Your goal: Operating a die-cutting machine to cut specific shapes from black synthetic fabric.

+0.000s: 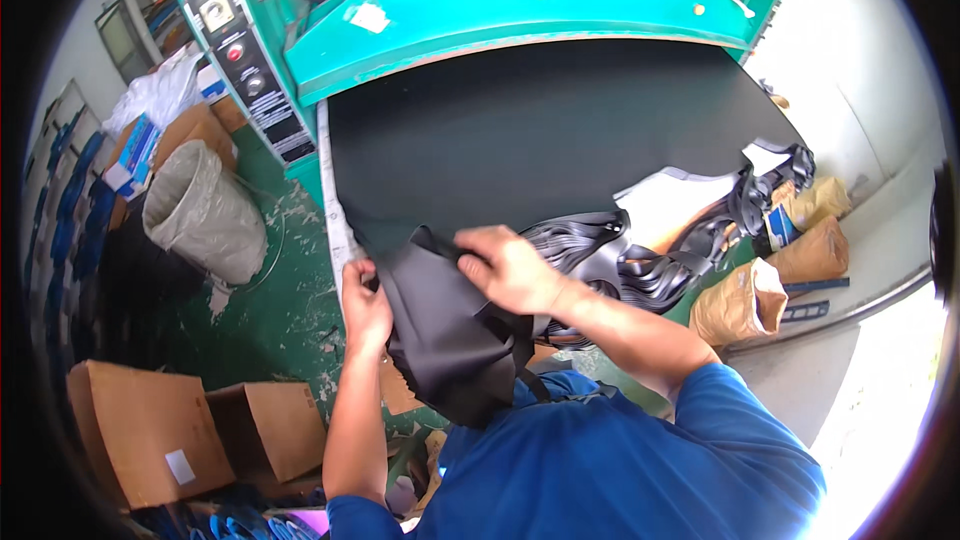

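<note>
A wide black sheet (530, 130), smooth like synthetic leather, covers the bed of a green machine. Its near end hangs over the front edge in a folded flap (435, 310) toward my body. At the sheet's left edge, my left hand (367, 308) is closed on the border of the material. My right hand (508, 268) pinches the raised fold near the middle of the front edge, its fingers curled over it. Bundled glossy black strips (575, 240) lie just right of my right hand, and more tangled strips (690, 245) trail farther right.
The machine's green crossbeam (540, 5) spans the back, with a control panel (245, 70) at left. A lined waste bin (205, 215) stands on the left floor. Open cardboard boxes (150, 430) sit near left; paper sacks (740, 300) stand at right.
</note>
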The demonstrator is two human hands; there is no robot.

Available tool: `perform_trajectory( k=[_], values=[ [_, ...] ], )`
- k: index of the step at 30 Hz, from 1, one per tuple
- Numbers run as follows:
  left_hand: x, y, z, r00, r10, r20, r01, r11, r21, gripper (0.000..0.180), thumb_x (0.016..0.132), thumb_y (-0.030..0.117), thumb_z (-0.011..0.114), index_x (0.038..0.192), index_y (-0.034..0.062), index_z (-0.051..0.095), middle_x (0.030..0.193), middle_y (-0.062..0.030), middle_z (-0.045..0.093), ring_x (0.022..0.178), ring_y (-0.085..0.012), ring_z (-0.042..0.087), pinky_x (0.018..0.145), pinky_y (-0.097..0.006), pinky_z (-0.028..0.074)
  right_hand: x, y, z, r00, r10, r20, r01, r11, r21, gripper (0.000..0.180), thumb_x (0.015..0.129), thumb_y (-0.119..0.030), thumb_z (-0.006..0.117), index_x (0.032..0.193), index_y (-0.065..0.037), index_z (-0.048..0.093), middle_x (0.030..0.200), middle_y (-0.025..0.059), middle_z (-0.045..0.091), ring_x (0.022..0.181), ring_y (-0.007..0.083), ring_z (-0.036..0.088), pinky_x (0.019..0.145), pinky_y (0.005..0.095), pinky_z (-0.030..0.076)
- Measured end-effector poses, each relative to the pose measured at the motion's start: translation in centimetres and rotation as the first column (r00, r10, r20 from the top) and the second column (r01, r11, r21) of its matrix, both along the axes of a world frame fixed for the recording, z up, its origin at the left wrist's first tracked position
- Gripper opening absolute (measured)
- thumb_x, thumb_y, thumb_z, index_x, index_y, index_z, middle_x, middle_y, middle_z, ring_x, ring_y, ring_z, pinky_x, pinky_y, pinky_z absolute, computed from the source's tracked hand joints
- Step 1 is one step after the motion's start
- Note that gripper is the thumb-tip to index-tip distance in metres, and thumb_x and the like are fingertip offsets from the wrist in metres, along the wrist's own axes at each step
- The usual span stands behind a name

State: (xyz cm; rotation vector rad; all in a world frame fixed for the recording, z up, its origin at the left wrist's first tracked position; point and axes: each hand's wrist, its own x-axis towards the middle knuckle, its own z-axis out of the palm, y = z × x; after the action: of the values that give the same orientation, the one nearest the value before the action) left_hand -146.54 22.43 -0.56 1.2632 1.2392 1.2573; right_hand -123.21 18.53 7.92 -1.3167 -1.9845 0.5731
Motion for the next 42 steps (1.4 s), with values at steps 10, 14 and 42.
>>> perform_trajectory(
  k=[10,14,42],
  values=[
    [2.2,0.4,3.8,0.975,0.021,0.221,0.054,0.944,-0.326,0.028,0.089,0.008,0.05,0.111,-0.0046,0.061,0.098,-0.0115,0.066,0.081,-0.0169,0.063,0.074,-0.029,0.051,3.3,-2.0,0.7,0.966,0.044,-0.255,-0.086,0.984,-0.157,0.037,0.087,-0.012,0.065,0.121,0.0,0.059,0.121,0.0181,0.06,0.115,0.0291,0.057,0.099,0.0369,0.045],
    [0.3,-0.4,3.2,0.975,0.112,0.195,-0.053,0.957,-0.285,0.015,0.089,0.006,0.063,0.099,-0.0032,0.067,0.088,-0.0057,0.068,0.071,-0.0119,0.063,0.062,-0.025,0.051,12.5,-2.4,2.4,0.945,-0.295,-0.14,0.295,0.955,-0.021,0.035,0.089,-0.017,0.064,0.121,-0.004,0.059,0.122,0.0186,0.06,0.114,0.0288,0.058,0.095,0.0369,0.047],
    [69.2,-6.1,2.4,0.762,-0.048,-0.646,0.444,0.765,0.467,0.033,0.08,-0.001,0.053,0.113,-0.0059,0.057,0.112,-0.0205,0.06,0.107,-0.0356,0.056,0.094,-0.045,0.044,68.8,-0.8,-7.0,0.091,-0.594,-0.799,-0.287,0.753,-0.592,0.017,0.094,-0.008,0.049,0.098,0.004,0.062,0.087,0.0119,0.067,0.073,0.0173,0.067,0.067,0.0294,0.058]
  ],
)
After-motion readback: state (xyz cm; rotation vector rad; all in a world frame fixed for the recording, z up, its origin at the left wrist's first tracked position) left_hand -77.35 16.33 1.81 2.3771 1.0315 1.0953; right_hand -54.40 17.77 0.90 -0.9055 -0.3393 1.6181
